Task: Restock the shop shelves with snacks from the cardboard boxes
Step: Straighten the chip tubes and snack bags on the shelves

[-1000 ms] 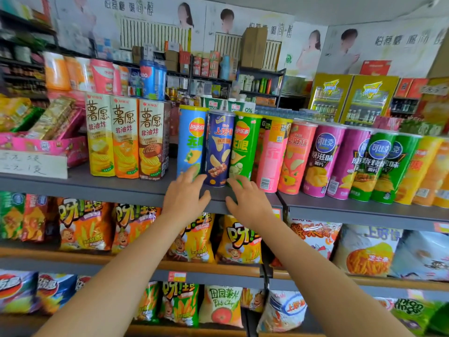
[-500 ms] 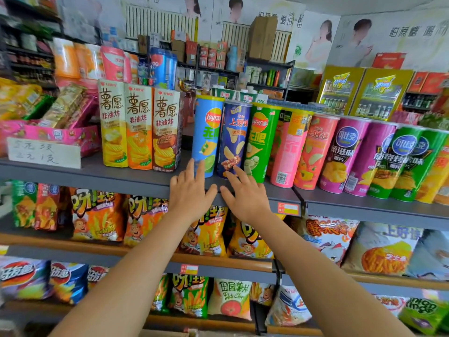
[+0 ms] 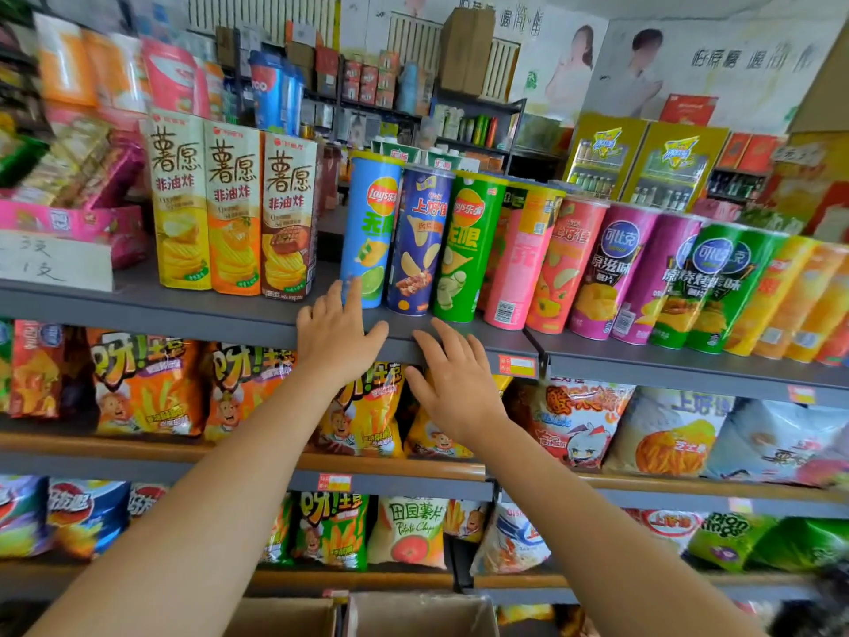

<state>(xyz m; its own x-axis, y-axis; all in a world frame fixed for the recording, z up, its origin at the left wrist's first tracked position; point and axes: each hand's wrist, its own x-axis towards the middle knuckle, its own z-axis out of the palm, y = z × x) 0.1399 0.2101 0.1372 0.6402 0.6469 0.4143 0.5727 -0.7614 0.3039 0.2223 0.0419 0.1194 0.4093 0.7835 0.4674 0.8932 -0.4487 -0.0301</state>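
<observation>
Cardboard boxes sit open at the bottom of the view, below the lowest shelf; their contents cannot be seen from this angle. Above them, both bare arms reach up to the grey top shelf. Neither hand holds anything: the left hand lies with fingers spread at the shelf's front edge, its forefinger against the foot of the blue crisp tube, while the right hand hangs just below the edge, fingers straight and relaxed. Behind the fingers, the blue, purple and green tubes stand upright in a tight row, with more tubes leaning away to the right and three tall crisp cartons to the left. Crisp bags fill the shelves beneath. This stretch looks largely stocked (a gap remains between the cartons and the blue tube), so what is left likely depends on what the boxes hold.
</observation>
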